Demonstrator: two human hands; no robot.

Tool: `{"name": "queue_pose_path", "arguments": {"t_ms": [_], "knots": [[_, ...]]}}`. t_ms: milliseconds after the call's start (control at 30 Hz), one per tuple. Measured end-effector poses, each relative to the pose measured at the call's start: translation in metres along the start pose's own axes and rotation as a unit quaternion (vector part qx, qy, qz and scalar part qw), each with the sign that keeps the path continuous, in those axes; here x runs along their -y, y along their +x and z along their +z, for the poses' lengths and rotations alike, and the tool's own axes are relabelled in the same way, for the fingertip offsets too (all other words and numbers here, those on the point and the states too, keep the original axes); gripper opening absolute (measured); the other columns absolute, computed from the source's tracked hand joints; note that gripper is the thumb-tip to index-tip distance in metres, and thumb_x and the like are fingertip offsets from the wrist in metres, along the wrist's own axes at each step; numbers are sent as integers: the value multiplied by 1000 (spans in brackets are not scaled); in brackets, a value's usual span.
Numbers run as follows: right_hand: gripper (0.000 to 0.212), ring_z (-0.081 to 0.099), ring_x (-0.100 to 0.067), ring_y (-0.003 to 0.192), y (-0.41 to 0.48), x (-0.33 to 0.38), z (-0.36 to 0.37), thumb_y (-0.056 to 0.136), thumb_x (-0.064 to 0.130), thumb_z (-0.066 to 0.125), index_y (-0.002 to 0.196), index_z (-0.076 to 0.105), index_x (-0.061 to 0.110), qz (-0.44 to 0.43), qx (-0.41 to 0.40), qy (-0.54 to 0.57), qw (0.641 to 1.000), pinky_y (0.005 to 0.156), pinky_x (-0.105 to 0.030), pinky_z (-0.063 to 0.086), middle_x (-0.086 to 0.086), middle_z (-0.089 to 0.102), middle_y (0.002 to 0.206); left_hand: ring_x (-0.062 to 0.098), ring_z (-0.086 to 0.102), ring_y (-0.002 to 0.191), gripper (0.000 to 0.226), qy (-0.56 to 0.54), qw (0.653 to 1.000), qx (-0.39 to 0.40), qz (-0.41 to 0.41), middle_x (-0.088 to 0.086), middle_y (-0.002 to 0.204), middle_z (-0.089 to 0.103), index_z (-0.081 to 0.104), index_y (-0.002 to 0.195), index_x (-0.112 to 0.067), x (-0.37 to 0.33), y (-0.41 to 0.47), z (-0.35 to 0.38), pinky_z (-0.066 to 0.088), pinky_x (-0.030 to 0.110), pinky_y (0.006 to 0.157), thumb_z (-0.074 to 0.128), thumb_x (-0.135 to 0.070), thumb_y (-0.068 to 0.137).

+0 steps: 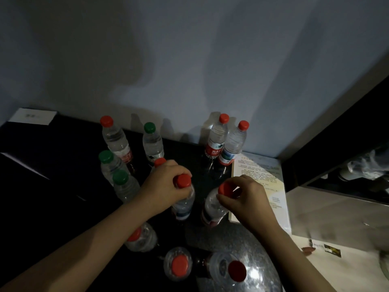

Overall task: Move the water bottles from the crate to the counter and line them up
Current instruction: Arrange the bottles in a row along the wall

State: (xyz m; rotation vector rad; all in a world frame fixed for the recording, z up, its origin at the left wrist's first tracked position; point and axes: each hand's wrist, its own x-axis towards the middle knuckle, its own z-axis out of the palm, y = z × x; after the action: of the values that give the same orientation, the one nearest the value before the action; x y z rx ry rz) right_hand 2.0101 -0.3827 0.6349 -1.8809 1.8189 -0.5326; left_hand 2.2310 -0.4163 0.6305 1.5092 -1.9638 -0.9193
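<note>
Clear, crinkled plastic crowds the near edge: a large jug (252,279) with a dark red cap, and just left of it a small upright bottle (179,264) seen from above, its flat red cap ringed by ribbed shoulders. Beside that, a half-hidden bottle (145,239) sits under the left forearm. Further in, the left hand (166,187) has its grip closed round the neck of a slim bottle (183,204), fingers curled just under the round red cap. Close to its right, the right hand (247,200) pinches the red cap of a second slim bottle (212,207) between thumb and fingertips. I cannot tell whether these two bottles rest on the dark, glossy tabletop (185,152) or hang just above it. A pale printed booklet (260,171) lies flat at the right hand's far side, with a brushed grey metal panel (336,213) beyond its right edge. Left of the hands stand two green-capped bottles (125,186), ridged and nearly touching. A red cap (160,162) peeks over the left knuckles. Behind those stand a red-capped bottle (115,140) and a green-capped one (152,144). Nearest the matte grey wall (189,60), a back pair (217,142) of red-capped bottles touch shoulders, and a white card (31,116) lies at the far left.
</note>
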Motion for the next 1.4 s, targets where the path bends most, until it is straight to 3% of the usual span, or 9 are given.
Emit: {"name": "queue_pose_path", "arguments": {"t_ms": [167, 333, 600, 800, 1000, 1067, 1233, 1400], "knots": [[32, 56, -7, 81, 34, 8, -14, 72, 35, 77, 101, 66, 25, -1, -25, -17, 1000, 61, -11, 35, 8, 59, 92, 4, 56, 82, 25, -17, 999, -19, 26, -7, 89, 56, 70, 94, -22, -9, 39, -21, 43, 19, 74, 74, -15, 70], [23, 57, -3, 75, 76, 15, -23, 74, 33, 76, 93, 66, 24, -4, -58, 6, 998, 61, -12, 39, 10, 61, 86, 9, 58, 86, 27, -5, 999, -27, 41, -12, 89, 56, 70, 93, -23, -11, 86, -35, 45, 24, 79, 75, -13, 68], [27, 60, -11, 78, 150, 27, -17, 74, 32, 75, 96, 67, 20, -13, -74, -9, 997, 66, -23, 48, 5, 63, 88, 11, 56, 85, 27, 20, 997, -43, 61, -3, 91, 59, 71, 90, -18, -2, 158, -57, 39, 14, 71, 73, -6, 67], [25, 57, -9, 79, 191, 35, -7, 76, 27, 76, 97, 67, 16, -10, -60, -3, 998, 62, -12, 39, 6, 60, 88, 14, 58, 86, 29, 31, 998, -44, 43, 2, 95, 62, 72, 94, -15, 16, 189, -68, 42, 15, 72, 73, -5, 67], [32, 62, -15, 87, 223, 35, 9, 76, 29, 76, 103, 67, 13, 6, -60, -4, 998, 78, -31, 55, -4, 68, 100, 17, 59, 90, 29, 49, 998, -23, 29, 5, 102, 61, 71, 96, -13, 31, 209, -70, 47, 24, 78, 75, -6, 68], [34, 62, -17, 90, 230, 36, 12, 76, 27, 76, 105, 67, 11, 9, -51, -4, 999, 79, -30, 53, -6, 68, 103, 17, 60, 91, 29, 44, 998, -24, 22, 4, 102, 61, 71, 96, -14, 37, 214, -68, 47, 24, 78, 75, -6, 68], [25, 53, -11, 82, 242, 36, 18, 79, 22, 73, 100, 66, 9, 23, -44, -8, 999, 65, -17, 40, -4, 65, 98, 16, 59, 89, 27, 34, 999, -24, 24, 2, 101, 59, 71, 93, -17, 42, 226, -61, 46, 22, 74, 74, -7, 68], [19, 57, -12, 77, 249, 32, 22, 79, 19, 73, 94, 68, 9, 18, -52, 5, 998, 62, -15, 44, -7, 68, 93, 17, 59, 90, 29, 13, 999, -26, 24, 4, 100, 59, 71, 93, -11, 46, 236, -55, 38, 10, 66, 76, -3, 65]]}}
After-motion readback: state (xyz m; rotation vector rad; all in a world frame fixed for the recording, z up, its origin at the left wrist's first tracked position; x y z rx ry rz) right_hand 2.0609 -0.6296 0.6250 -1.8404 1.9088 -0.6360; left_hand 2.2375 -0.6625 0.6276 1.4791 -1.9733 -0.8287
